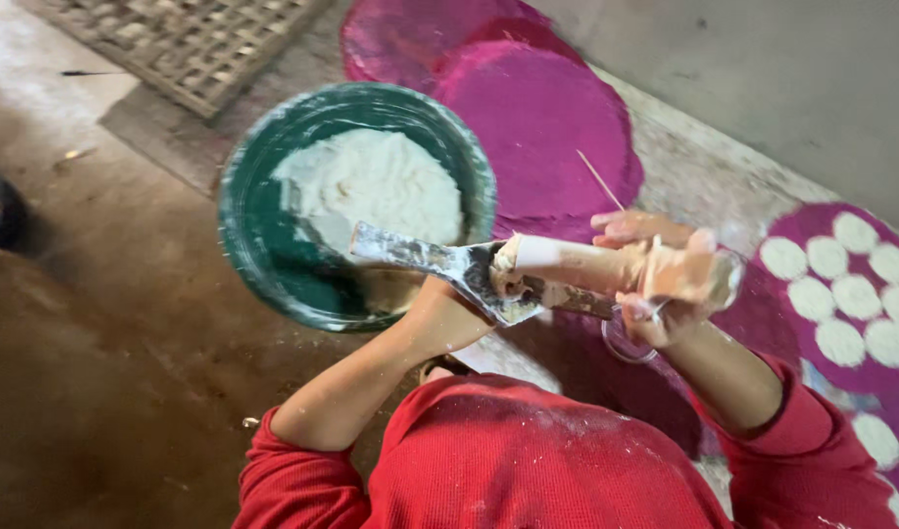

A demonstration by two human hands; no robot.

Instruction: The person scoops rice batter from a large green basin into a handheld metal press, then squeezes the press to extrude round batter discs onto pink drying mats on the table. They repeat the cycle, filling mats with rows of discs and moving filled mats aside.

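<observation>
Red sleeves, hands around scraper.

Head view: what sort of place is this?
Probably a home food-making spot on the floor: a green bowl of white dough, magenta cloths bearing white discs, and a woven tray.

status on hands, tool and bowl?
Left hand grips the metal scraper, blade over the green bowl of white paste. Right hand holds a paste-smeared stick. Nothing blocking.
</observation>
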